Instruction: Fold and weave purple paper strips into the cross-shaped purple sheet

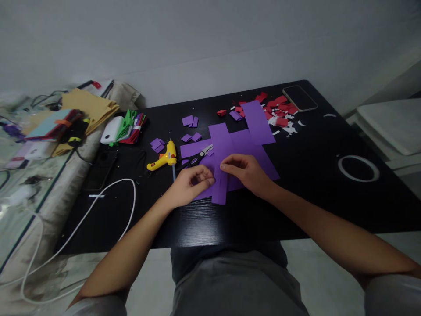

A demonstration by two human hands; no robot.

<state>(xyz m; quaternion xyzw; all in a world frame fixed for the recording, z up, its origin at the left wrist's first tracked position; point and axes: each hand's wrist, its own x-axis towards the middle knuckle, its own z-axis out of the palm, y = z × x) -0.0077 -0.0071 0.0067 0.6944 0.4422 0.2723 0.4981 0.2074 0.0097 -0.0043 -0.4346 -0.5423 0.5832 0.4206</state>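
A long purple paper strip (221, 142) with a folded length near its lower end lies between my hands. My left hand (194, 184) has its thumb and curled fingers pinched at the strip's left edge. From the other side, my right hand (246, 171) pinches the strip's right edge between thumb and forefinger. Beneath the strip are larger purple sheets (263, 162), and another purple piece (258, 123) overlaps them at the upper right. Black-handled scissors (197, 158) lie left of the strip, blades pointing toward it. Beside them is a yellow glue gun (164, 157) with a glue stick at its back.
Small purple pieces (158, 145) lie in groups behind the glue gun. Red and white scraps (281, 112) are heaped near a phone (300, 97) at the back right. A tape ring (358, 168) lies on the right. A white cable (134, 197) loops across the left.
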